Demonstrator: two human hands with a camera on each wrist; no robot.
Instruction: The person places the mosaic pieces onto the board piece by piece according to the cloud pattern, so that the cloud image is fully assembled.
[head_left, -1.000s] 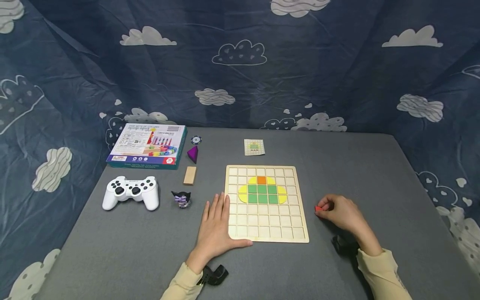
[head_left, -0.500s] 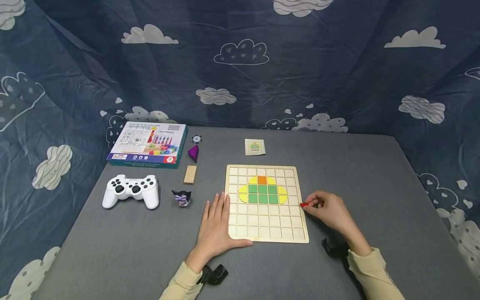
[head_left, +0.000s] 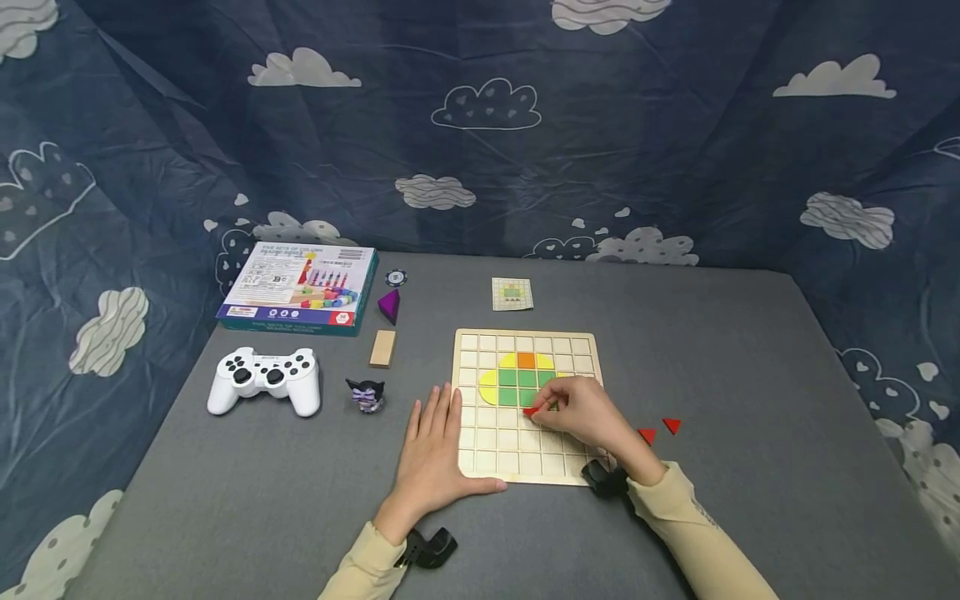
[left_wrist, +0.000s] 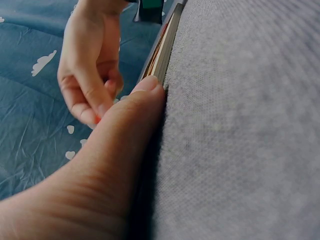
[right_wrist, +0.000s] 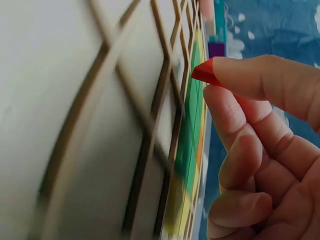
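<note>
A square wooden grid board (head_left: 487, 439) lies on the grey table. Green squares (head_left: 507, 377), an orange square (head_left: 526, 360) and yellow rounded pieces (head_left: 488, 388) fill cells in its upper middle. My left hand (head_left: 427, 467) rests flat with spread fingers along the board's left edge, thumb at the lower edge. Between thumb and fingertip my right hand (head_left: 581, 408) pinches a red triangle tile (right_wrist: 205, 73), just over the cells below the green squares. Two more red triangles, a nearer one (head_left: 647, 436) and a farther one (head_left: 672, 426), lie right of the board beside my right forearm.
Behind the board lies a small pattern card (head_left: 512, 294). To the left are a boxed set (head_left: 300, 287), a white game controller (head_left: 262, 382), a poker chip (head_left: 396, 277), a purple pyramid (head_left: 389, 306), a wooden block (head_left: 382, 348) and a small black-eared figurine (head_left: 366, 396).
My right hand has moved left from beside the board to over its middle, carrying the red triangle tile. Two red triangles on the table are now uncovered. My left hand stays in place.
</note>
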